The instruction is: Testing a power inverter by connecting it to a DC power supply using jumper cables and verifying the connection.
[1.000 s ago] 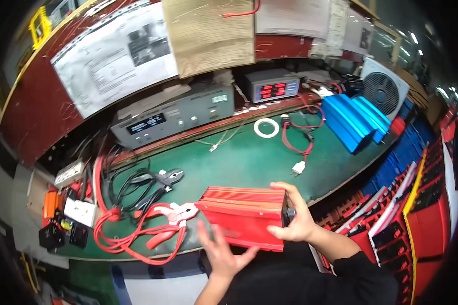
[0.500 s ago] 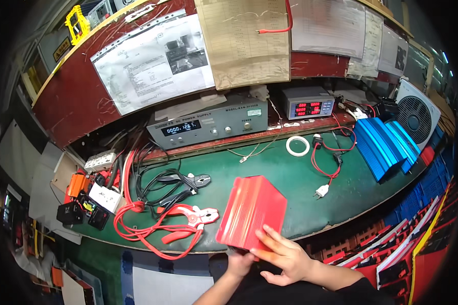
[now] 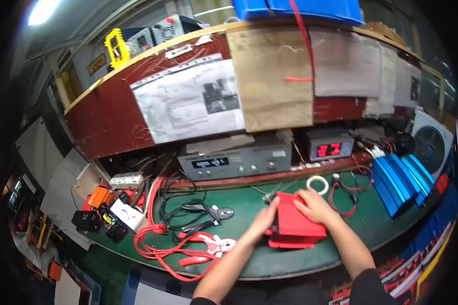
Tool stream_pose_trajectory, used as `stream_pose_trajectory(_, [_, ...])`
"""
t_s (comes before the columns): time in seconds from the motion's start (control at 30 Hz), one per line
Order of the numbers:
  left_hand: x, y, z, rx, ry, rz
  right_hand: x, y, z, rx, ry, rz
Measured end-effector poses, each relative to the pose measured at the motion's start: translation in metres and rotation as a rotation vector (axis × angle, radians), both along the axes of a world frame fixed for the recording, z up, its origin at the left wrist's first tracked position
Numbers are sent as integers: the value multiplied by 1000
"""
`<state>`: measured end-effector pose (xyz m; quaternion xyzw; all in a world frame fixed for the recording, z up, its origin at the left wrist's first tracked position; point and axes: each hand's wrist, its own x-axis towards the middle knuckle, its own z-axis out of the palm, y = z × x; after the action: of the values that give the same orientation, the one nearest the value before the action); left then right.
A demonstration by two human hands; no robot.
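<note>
A red metal case (image 3: 298, 222), box-shaped with a flange along its near lower edge, is at the front of the green bench, right of centre. My left hand (image 3: 263, 223) grips its dark left end; some of those fingers are hidden behind it. Over its far right edge curls my right hand (image 3: 314, 205), fingers on the top. Left of the case lie red-handled clamps (image 3: 220, 246) on red cables, and black-handled clamps (image 3: 216, 212) on black cables.
Behind the case stand a grey power supply (image 3: 234, 163) and a small meter (image 3: 330, 148) with red digits. A white ring (image 3: 317, 179) lies beyond my right hand. Blue finned casings (image 3: 397, 185) and a fan (image 3: 427, 140) stand right. A white power strip (image 3: 130, 214) is left.
The view has tilted up. The red case has turned and moved farther onto the bench, away from me. My right hand has shifted from its near side to its far right edge.
</note>
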<state>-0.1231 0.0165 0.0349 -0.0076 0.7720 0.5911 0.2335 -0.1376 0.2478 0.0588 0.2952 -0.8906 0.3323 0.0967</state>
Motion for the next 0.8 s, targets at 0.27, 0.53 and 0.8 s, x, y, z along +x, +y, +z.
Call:
stream_pose_trajectory(0.27, [24,-3,3,-267,385,71,6,0,5,-137,-136,-62])
stream_pose_trajectory(0.53, [7,4,-16,-178,754,353,-2,3,-1,-175,-100,-83])
stream_pose_trajectory(0.8, [14,1,-34,-118,700,224,16,1,2,-93,-30,-88])
